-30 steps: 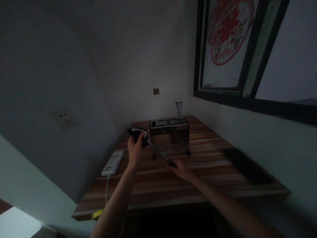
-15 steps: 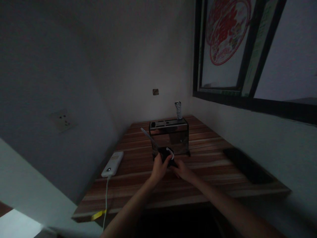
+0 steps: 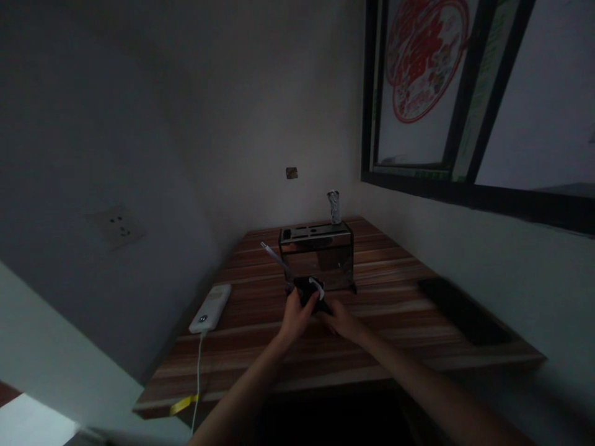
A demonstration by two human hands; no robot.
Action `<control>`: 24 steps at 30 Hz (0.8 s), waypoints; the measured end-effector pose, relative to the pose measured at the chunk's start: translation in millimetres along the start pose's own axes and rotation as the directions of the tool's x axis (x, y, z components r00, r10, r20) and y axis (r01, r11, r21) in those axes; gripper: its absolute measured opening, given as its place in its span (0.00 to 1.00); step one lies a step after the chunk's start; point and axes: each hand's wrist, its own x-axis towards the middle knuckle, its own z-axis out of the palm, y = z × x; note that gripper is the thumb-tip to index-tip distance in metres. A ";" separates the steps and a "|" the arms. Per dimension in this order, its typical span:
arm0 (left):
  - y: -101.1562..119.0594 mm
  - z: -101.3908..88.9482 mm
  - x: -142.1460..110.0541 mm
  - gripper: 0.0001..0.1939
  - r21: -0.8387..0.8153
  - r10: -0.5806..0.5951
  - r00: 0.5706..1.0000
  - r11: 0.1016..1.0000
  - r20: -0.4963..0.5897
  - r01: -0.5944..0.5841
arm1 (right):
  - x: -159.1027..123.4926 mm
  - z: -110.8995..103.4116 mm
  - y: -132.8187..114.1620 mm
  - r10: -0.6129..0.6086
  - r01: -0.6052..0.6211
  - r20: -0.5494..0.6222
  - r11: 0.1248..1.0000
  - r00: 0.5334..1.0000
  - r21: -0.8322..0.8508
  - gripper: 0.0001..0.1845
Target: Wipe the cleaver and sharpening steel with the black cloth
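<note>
Both hands meet at the middle of the table, in front of the slotted holder. My left hand (image 3: 294, 316) is closed on the left side of a small black object (image 3: 305, 287), its thumb on top. A white curved strip (image 3: 318, 287) lies over this object. From its upper left sticks out a thin pale rod-like piece (image 3: 277, 257) with a lighter tip; its kind is too dark to tell. My right hand (image 3: 341, 319) grips the lower right end, fingers partly hidden. Behind stands a dark, clear-fronted holder (image 3: 320, 260) with slots in its top.
A white power bank (image 3: 211, 308) with a white cable (image 3: 199, 365) lies at left, a yellow tag (image 3: 183, 405) by the front edge. At right rests a flat black slab (image 3: 462, 310). A patterned clear cup (image 3: 334, 207) shows behind the holder. Walls enclose the wooden table (image 3: 390, 279).
My left hand, the black object and the pale rod-like piece have shifted very slightly left. Both hands keep their grip.
</note>
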 end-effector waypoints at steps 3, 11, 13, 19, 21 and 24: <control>2.4 -3.0 3.7 0.14 0.021 -0.016 0.999 1.000 -0.038 0.017 | 0.3 -0.2 -1.1 -0.004 0.004 -0.005 1.000 1.000 0.002 0.13; 9.7 -23.2 15.8 0.15 -0.003 0.004 0.975 1.000 -0.224 -0.004 | 0.4 0.9 -2.7 0.004 -0.004 0.025 1.000 1.000 -0.003 0.17; 13.3 -29.8 19.4 0.15 -0.021 -0.001 0.965 1.000 -0.262 -0.004 | 0.4 1.3 -0.7 0.018 -0.018 0.024 1.000 1.000 -0.012 0.16; 28.2 -48.4 31.9 0.15 -0.011 0.046 0.921 0.998 -0.386 -0.055 | 0.9 2.5 7.5 0.037 -0.037 0.007 0.999 0.999 -0.027 0.18; 33.4 -54.7 38.3 0.16 -0.022 0.060 0.909 0.997 -0.411 -0.075 | 0.9 2.5 9.0 0.034 -0.034 0.009 0.999 0.999 -0.030 0.19; 40.9 -66.0 50.9 0.17 -0.011 0.086 0.882 0.995 -0.463 -0.103 | 0.5 2.2 8.8 0.031 -0.031 0.005 0.999 1.000 -0.039 0.20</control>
